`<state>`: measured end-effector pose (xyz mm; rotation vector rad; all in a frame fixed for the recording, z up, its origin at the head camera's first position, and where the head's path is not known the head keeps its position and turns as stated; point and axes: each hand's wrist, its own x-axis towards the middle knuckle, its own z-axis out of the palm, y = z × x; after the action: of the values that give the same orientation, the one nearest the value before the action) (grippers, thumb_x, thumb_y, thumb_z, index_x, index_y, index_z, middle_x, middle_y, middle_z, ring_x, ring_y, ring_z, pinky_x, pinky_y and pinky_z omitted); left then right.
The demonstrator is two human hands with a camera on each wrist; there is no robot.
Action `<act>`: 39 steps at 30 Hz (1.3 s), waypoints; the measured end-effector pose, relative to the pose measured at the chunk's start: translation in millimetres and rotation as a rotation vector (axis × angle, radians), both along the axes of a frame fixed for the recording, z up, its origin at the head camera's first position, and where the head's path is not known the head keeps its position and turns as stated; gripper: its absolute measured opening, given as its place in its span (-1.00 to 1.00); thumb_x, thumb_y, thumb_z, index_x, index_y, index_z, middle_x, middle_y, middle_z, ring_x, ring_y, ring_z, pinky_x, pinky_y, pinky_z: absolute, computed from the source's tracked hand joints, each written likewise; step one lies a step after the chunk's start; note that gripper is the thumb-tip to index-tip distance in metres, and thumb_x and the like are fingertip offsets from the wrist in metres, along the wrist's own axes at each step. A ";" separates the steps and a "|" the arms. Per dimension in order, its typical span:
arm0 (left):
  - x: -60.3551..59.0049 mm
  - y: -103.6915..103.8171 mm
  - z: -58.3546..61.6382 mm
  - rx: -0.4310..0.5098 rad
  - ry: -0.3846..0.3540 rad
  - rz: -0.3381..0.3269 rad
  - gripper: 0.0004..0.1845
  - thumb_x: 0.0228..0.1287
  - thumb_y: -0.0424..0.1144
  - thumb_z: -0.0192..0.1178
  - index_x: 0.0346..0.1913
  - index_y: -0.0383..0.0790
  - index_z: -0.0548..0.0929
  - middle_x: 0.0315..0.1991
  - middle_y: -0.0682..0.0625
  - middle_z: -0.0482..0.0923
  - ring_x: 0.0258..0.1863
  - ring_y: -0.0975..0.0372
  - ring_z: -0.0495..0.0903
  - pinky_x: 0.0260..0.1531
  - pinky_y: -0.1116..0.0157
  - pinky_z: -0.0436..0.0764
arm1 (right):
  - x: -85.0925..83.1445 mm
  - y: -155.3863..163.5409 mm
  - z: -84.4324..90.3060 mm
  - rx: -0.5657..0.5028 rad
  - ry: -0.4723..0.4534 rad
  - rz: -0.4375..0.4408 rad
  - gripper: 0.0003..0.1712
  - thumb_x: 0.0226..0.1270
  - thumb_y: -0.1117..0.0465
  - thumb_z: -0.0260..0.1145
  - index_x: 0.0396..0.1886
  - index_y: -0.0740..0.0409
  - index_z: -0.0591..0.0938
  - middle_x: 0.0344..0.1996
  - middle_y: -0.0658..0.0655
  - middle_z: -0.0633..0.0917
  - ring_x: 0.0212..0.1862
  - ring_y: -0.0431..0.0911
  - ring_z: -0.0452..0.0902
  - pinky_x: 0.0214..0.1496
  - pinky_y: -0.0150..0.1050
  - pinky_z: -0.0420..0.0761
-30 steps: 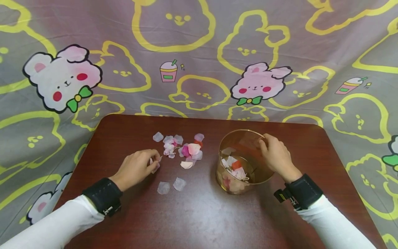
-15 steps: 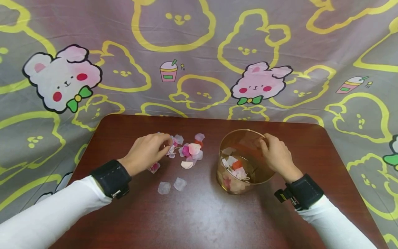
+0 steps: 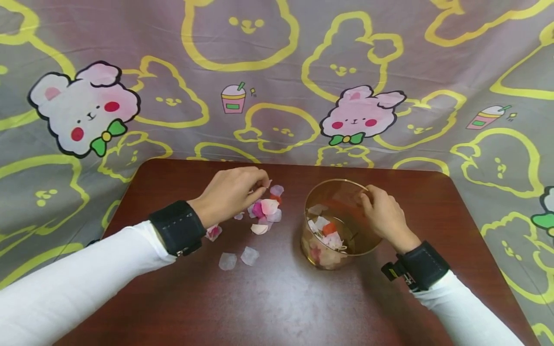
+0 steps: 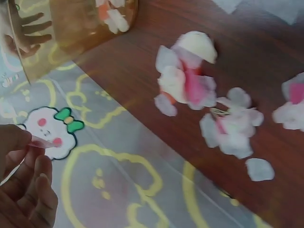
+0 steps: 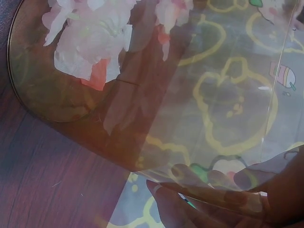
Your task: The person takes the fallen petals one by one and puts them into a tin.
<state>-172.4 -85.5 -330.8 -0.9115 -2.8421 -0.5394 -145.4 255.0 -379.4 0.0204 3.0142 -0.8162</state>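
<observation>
My left hand [image 3: 233, 192] is raised over the left part of the table. Its thumb and fingers pinch a thin pale-pink petal [image 4: 44, 142], best seen in the left wrist view. Beneath and beside it lie a pile of pink, cream and red petals [image 3: 269, 207] and a paler petal cluster [image 4: 232, 126], mostly hidden behind the hand in the head view. My right hand [image 3: 385, 216] grips the rim of a clear amber bucket [image 3: 331, 199], thumb on the inner side. White, pink and orange petals [image 3: 331, 234] lie at the bucket's bottom.
Two whitish translucent petals [image 3: 239, 258] lie toward the front of the dark red-brown table [image 3: 294, 307]. A pink-centred petal cluster [image 3: 213, 233] sits by the left wrist. A printed cloth [image 3: 277, 72] hangs behind the table.
My left hand let go of the pink-centred cluster at the left, then moved right and away over the petals. It now pinches a petal. The right hand and bucket have stayed put.
</observation>
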 end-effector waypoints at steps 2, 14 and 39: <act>0.5 7.6 4.0 0.002 0.013 -0.025 -0.88 0.30 -0.21 0.37 -0.16 -0.12 0.71 -0.27 0.03 0.70 -0.32 0.20 0.57 -0.25 0.23 0.68 | 0.0 -0.5 0.0 -0.002 0.000 0.001 -0.73 0.61 0.13 0.04 -0.10 0.19 0.60 -0.44 0.16 0.68 -0.54 -0.08 0.47 -0.56 -0.22 0.31; 7.0 51.6 8.9 0.028 0.130 -0.244 -0.97 0.39 -0.28 0.28 -0.18 -0.10 0.69 -0.29 0.08 0.68 -0.40 0.31 0.60 -0.40 0.31 0.60 | -0.7 -1.4 0.3 -0.004 0.000 -0.005 -0.73 0.61 0.13 0.04 -0.09 0.19 0.60 -0.44 0.17 0.68 -0.54 -0.07 0.46 -0.57 -0.21 0.32; 14.8 104.4 -8.2 -0.155 -0.084 -0.398 -0.94 0.39 -0.22 0.26 -0.26 -0.02 0.72 -0.39 0.15 0.64 -0.37 0.30 0.55 -0.36 0.34 0.53 | 0.7 -0.7 0.4 -0.010 0.000 0.000 -0.72 0.60 0.15 0.06 -0.04 0.25 0.61 -0.42 0.20 0.70 -0.58 -0.08 0.41 -0.59 -0.22 0.30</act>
<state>-157.6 18.8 -339.1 -1.5343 -2.8134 -0.4031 -144.6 254.2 -379.0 0.0211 3.0099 -0.8309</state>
